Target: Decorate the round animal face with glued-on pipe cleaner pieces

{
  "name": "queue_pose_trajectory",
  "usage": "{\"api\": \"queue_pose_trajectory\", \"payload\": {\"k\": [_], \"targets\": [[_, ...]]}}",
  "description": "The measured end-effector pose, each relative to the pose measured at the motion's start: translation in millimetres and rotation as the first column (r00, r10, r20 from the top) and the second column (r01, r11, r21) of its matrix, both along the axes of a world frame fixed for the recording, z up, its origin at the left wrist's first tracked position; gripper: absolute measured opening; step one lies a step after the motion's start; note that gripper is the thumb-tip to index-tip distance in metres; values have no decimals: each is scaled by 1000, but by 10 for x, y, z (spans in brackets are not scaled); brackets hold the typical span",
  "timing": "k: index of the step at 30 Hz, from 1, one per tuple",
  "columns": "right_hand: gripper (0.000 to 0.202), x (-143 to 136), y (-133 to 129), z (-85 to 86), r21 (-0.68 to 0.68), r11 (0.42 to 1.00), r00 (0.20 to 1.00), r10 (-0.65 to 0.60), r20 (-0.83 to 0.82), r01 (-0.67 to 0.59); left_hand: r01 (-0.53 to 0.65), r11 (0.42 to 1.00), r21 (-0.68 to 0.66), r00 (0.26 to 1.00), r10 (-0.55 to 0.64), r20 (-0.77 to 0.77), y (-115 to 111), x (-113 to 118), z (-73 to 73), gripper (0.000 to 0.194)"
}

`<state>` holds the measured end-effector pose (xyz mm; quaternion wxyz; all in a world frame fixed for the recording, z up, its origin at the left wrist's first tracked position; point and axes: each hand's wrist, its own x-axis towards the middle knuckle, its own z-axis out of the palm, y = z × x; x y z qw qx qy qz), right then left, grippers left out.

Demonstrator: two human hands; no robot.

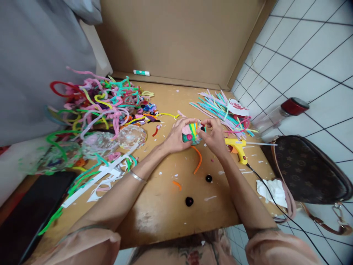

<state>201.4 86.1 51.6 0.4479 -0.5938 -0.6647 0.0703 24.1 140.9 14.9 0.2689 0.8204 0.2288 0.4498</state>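
A small rounded craft piece (194, 130) wrapped in pink, yellow, orange and green pipe cleaner sits between my hands, above the middle of the table. My left hand (178, 134) is closed around its left side. At its right end, the fingers of my right hand (214, 136) pinch or press a small black round part (203, 128); the exact grip is partly hidden. Just below the piece lies a curved orange pipe cleaner (198, 160). Two black round pieces (209, 178) rest nearer the table's front edge, along with a short orange offcut (177, 185).
A tangled heap of coloured pipe cleaners (102, 99) covers the left. Straight pipe cleaners (215, 106) lie at the back right. A yellow glue gun (240, 149) with a cord, a white tissue (271, 192), a brown bag (311, 169) and a bottle (284, 114) are on the right. A phone (35, 209) lies left.
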Motion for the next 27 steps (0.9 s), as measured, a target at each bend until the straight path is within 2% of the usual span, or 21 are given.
{"api": "queue_pose_trajectory", "payload": {"k": [10, 13, 16, 19, 21, 24, 27], "targets": [[31, 93, 85, -46, -90, 995, 995, 28, -91, -36, 38, 999, -8, 999, -38, -20, 2, -18, 15, 70], [37, 102, 120, -84, -126, 991, 981, 27, -190, -51, 54, 998, -39, 999, -54, -4, 11, -16, 3, 76], [41, 83, 169, -147, -184, 977, 934, 37, -355, -108, 63, 996, -64, 998, -61, 21, 20, -21, -21, 86], [51, 62, 223, -220, -206, 966, 869, 36, -494, -157, 0, 999, -47, 1000, 0, 11, 29, -47, -39, 94], [62, 60, 252, -272, -214, 965, 852, 16, -523, -149, -67, 997, -28, 998, 66, -11, 28, -72, -49, 96], [74, 64, 271, -365, -210, 973, 877, -17, -479, -96, -144, 989, -35, 989, 143, -41, 0, -98, -64, 90], [78, 47, 274, -488, -140, 990, 921, -58, -386, 3, -206, 973, -108, 978, 202, -42, -66, -94, -76, 79]]}}
